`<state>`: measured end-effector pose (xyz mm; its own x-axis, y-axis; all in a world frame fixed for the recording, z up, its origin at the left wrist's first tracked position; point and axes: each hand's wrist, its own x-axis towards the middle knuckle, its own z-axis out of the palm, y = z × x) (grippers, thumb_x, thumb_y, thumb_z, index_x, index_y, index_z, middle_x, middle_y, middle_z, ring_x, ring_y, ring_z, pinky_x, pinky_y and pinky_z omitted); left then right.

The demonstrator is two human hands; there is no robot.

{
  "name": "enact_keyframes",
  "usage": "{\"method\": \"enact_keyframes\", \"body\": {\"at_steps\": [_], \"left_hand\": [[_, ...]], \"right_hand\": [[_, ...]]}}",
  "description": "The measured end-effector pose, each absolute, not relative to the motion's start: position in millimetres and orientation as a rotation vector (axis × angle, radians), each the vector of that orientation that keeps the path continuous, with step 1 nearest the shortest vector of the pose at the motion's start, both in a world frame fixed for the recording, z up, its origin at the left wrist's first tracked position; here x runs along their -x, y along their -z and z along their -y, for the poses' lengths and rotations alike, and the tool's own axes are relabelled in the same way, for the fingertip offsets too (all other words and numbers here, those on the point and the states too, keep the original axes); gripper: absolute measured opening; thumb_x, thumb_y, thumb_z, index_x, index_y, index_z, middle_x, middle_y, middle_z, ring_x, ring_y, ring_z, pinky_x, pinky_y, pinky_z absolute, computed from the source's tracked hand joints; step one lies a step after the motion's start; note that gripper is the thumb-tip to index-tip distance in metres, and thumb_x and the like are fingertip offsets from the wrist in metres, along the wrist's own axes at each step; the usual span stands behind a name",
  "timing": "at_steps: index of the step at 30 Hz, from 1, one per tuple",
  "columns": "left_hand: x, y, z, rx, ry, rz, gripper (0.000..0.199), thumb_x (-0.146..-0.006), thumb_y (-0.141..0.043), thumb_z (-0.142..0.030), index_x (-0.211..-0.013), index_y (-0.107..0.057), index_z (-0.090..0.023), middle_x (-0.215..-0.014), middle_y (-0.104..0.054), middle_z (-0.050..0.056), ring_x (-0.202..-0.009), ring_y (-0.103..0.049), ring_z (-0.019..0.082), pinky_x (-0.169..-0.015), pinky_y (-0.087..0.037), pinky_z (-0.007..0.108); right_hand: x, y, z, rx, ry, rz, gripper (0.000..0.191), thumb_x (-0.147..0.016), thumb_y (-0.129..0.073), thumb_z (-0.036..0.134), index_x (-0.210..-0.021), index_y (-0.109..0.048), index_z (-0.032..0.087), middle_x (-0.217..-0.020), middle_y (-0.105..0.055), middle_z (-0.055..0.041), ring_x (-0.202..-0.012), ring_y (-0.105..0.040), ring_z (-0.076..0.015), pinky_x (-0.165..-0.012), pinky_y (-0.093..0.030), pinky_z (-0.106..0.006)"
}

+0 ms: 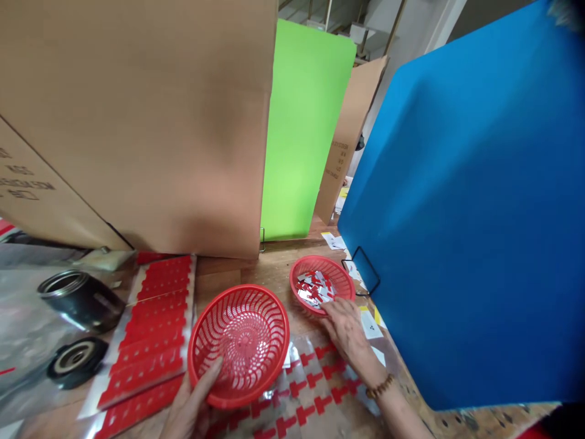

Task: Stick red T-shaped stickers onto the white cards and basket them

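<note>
My left hand (194,396) grips an empty red plastic basket (196,341) by its near left rim, with the thumb over the inside edge. The basket is tilted toward me. Farther right stands a second red basket (340,274), holding many small red and white pieces (315,288). My right hand (345,326) is at this basket's near rim, its fingers bent over the edge; the fingertips are partly hidden. Under both hands lies a clear plastic sheet (286,405) with rows of red T-shaped pieces (304,416).
Stacked red strips (153,329) lie at left, beside a dark metal canister (82,302) and a black round cap (77,363). Cardboard (183,122), a green panel (306,122) and a blue panel (479,213) stand around the wooden table (219,271). Paper labels (370,323) lie along the right.
</note>
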<state>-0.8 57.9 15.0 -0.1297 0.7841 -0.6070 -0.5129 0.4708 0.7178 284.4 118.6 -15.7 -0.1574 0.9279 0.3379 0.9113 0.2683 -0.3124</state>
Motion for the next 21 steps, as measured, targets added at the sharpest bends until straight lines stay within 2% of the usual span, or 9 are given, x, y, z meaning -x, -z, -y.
{"method": "enact_keyframes", "body": {"at_steps": [2, 6, 11, 16, 21], "left_hand": [[1, -14, -63, -0.303, -1.177, -1.289, 0.059, -0.079, -0.065, -0.015, -0.135, -0.044, -0.02, -0.112, -0.07, 0.012, -0.092, -0.071, 0.028, -0.078, -0.059, 0.041], [-1, -8, -71, -0.348, -1.213, -1.282, 0.059, -0.079, -0.064, -0.01, -0.133, -0.044, -0.018, -0.106, -0.072, 0.011, -0.091, -0.071, 0.026, -0.078, -0.06, 0.038], [-3, -3, -75, -0.421, -1.131, -1.256, 0.067, -0.071, -0.076, -0.022, -0.131, -0.044, -0.02, -0.102, -0.073, 0.011, -0.084, -0.072, 0.028, -0.071, -0.06, 0.039], [-12, -10, -93, -0.568, -1.03, -1.245, 0.069, -0.071, -0.076, -0.037, -0.129, -0.042, -0.021, -0.105, -0.07, 0.013, -0.076, -0.072, 0.024, -0.063, -0.059, 0.034], [-40, -22, -131, -0.781, -0.883, -1.075, 0.058, -0.076, -0.069, -0.045, -0.122, -0.049, -0.015, -0.101, -0.069, 0.014, -0.07, -0.07, 0.02, -0.062, -0.058, 0.031]], "right_hand": [[-295, 23, -137, 1.733, 0.055, 2.086, 0.023, -0.082, -0.051, 0.012, -0.095, -0.068, 0.019, -0.098, -0.069, -0.0103, -0.104, -0.055, -0.0286, -0.1, -0.032, -0.048], [-312, 27, -179, 1.891, 0.153, 2.006, 0.019, -0.083, -0.052, 0.015, -0.089, -0.07, 0.019, -0.093, -0.069, -0.0092, -0.097, -0.055, -0.0253, -0.097, -0.029, -0.043], [-337, 25, -231, 1.974, 0.152, 1.917, 0.019, -0.084, -0.052, 0.017, -0.085, -0.071, 0.018, -0.088, -0.069, -0.0104, -0.093, -0.054, -0.0253, -0.085, -0.033, -0.037], [-353, 26, -253, 1.986, 0.125, 1.831, 0.021, -0.081, -0.051, 0.015, -0.087, -0.07, 0.015, -0.09, -0.068, -0.0142, -0.095, -0.055, -0.0271, -0.08, -0.038, -0.036], [-351, 22, -244, 1.877, 0.032, 1.764, 0.035, -0.079, -0.051, 0.016, -0.111, -0.064, 0.014, -0.118, -0.062, -0.0149, -0.112, -0.053, -0.0264, -0.091, -0.041, -0.038]]}}
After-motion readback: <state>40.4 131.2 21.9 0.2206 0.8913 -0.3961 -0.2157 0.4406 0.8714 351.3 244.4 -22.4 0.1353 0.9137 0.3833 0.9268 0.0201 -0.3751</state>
